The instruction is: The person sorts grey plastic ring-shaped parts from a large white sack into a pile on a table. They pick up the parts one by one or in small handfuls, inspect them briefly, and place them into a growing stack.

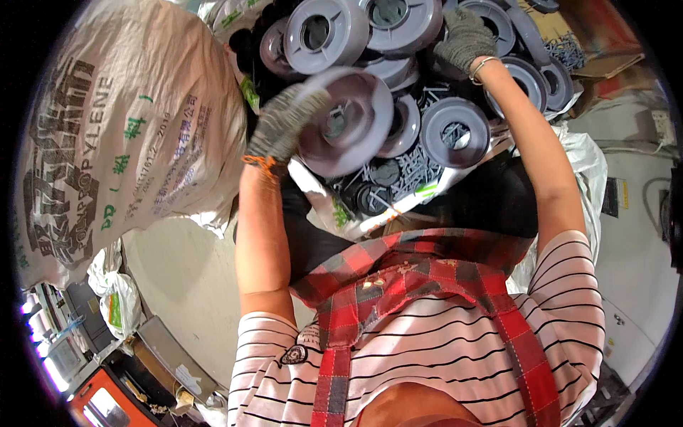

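Observation:
My left hand, in a grey knit glove, grips the rim of a grey plastic spool disc and holds it tilted above a pile of like discs. My right hand, also gloved, reaches farther up and rests on another grey disc in the pile. Several grey round discs with dark centre holes lie heaped in an open sack, along with small dark plastic parts.
A large full woven sack with green and black print stands at my left. White sack edge at right, cardboard pieces at upper right. Pale floor below, an orange-red machine at lower left.

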Available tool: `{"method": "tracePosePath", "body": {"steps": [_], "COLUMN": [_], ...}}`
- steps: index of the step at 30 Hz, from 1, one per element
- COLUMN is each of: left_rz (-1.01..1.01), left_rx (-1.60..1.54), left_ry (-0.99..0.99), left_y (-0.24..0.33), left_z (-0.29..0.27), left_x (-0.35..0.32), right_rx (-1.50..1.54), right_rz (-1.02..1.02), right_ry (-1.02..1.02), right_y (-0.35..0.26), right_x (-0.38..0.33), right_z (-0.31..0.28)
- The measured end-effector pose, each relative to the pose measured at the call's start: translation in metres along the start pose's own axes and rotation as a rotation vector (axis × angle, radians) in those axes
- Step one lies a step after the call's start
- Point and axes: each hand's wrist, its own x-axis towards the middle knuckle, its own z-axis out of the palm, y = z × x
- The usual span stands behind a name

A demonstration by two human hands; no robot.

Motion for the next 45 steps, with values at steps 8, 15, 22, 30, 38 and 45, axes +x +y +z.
{"method": "tracePosePath", "body": {"steps": [8,15,22,30,38,45], "left_rz": [0.149,-0.004,0.037,0.104,0.049,0.010], "left_rx": [-0.036,0.281,0.219,0.172,-0.230,-0.340], "left_ry": [0.434,0.523,0.547,0.507,0.315,0.185], "left_y": [-0.010,0.011,-0.008,-0.001,-0.006,-0.022], "left_z": [-0.037,-0.035,-0.058,-0.051,-0.017,0.001], "left_x": [-0.026,-0.040,-0.043,-0.046,-0.040,-0.026], "right_rx": [0.329,0.188,-0.041,-0.008,0.866,1.073], "right_rz": [-0.752,-1.130,-1.262,-1.134,-0.364,-0.178], "right_ry": [-0.375,-0.470,-0.610,-0.676,-0.032,-0.138], "right_y": [-0.077,-0.147,-0.157,-0.158,-0.132,-0.131], "right_x": [-0.092,-0.181,-0.173,-0.142,-0.073,-0.072], "right_z": [-0.037,0.047,0.045,-0.023,-0.051,-0.051]}}
